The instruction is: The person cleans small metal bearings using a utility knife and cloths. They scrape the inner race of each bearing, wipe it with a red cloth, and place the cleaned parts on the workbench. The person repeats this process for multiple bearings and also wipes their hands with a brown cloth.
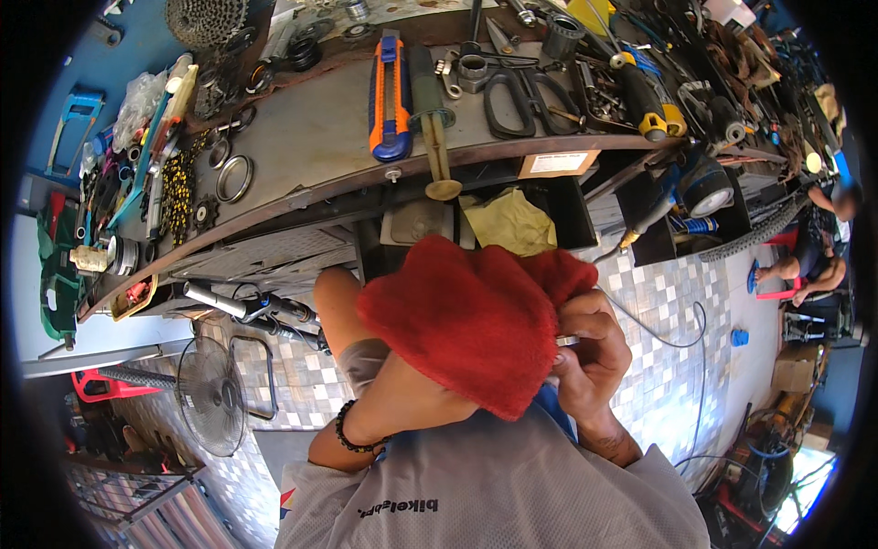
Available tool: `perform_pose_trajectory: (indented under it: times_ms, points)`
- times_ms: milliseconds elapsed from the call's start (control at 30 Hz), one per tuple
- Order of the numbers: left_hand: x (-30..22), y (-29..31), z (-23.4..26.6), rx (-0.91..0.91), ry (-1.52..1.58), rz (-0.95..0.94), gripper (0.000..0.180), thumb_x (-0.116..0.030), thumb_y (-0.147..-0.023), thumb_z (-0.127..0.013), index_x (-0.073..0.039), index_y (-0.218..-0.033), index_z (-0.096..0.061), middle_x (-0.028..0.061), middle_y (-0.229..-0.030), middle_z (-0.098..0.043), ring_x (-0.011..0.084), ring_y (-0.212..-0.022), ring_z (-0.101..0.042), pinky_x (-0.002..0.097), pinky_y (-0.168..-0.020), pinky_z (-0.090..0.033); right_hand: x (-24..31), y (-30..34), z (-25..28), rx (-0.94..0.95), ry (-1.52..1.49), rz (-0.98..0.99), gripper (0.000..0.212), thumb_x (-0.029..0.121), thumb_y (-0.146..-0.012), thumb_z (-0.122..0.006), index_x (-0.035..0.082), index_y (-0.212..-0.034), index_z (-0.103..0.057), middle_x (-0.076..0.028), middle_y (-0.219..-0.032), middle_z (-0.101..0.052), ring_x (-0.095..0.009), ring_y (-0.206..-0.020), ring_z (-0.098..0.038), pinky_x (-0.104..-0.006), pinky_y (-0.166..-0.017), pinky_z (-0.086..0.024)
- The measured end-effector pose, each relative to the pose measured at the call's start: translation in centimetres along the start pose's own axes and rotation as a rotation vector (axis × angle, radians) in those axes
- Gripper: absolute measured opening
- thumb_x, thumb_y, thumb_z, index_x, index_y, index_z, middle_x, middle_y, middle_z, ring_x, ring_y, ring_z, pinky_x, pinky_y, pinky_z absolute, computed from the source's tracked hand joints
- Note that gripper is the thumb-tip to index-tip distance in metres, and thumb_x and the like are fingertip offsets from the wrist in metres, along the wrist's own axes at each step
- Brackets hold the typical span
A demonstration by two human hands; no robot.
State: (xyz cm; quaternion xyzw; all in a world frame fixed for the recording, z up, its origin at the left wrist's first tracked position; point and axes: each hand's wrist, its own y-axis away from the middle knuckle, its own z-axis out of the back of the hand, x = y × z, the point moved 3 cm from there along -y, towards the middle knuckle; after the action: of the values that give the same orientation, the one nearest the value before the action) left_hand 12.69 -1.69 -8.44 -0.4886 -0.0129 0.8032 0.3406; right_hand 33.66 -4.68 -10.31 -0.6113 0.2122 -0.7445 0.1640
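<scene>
Apparently mid-job: metal part [568, 341] pinched by right hand [594, 355] at red cloth's [457, 320] edge, before the torso; left hand [422, 388] under cloth, fingers hidden, grip can't tell. Done/left unclear. Writing: dark shirt [521, 476] lettering, small print on white label [556, 163].

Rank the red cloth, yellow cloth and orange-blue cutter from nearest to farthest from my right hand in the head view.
1. Red cloth: just left of your right hand.
2. Yellow cloth: in the drawer ahead.
3. Orange-blue cutter: on the bench, farther left.
</scene>
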Motion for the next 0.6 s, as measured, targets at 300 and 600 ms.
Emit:
perform_pose_trajectory:
  times_ms: [300, 600]
  points:
    - [0.4, -5.0, -4.0, 0.142, 0.467, -0.320, 0.056, -0.019, -0.081, -0.078, -0.009, -0.134, -0.067, 0.0119, -0.145, -0.062, 0.0374, -0.140, -0.053, 0.0520, -0.119, -0.037, -2.4, 2.4, 5.9, -0.739, -0.092, -0.002, 0.024, 0.031, -0.107, -0.051, 0.007, -0.105, -0.050, -0.012, -0.107, -0.056, -0.021, -0.099, -0.057, -0.0371, -0.085, -0.054]
    - [6.7, -6.5, -3.1, 0.120, -0.215, 0.408, 0.047, -0.007, -0.086, -0.068, -0.007, -0.133, -0.066, 0.0181, -0.124, -0.070, 0.0422, -0.119, -0.063, 0.0461, -0.104, -0.051, -4.0, -1.6, 1.2, 0.001, 0.505, -0.106, 0.017, 0.011, -0.104, -0.055, 0.000, -0.111, -0.065, -0.013, -0.125, -0.074, -0.032, -0.121, -0.067, -0.0486, -0.114, -0.041]
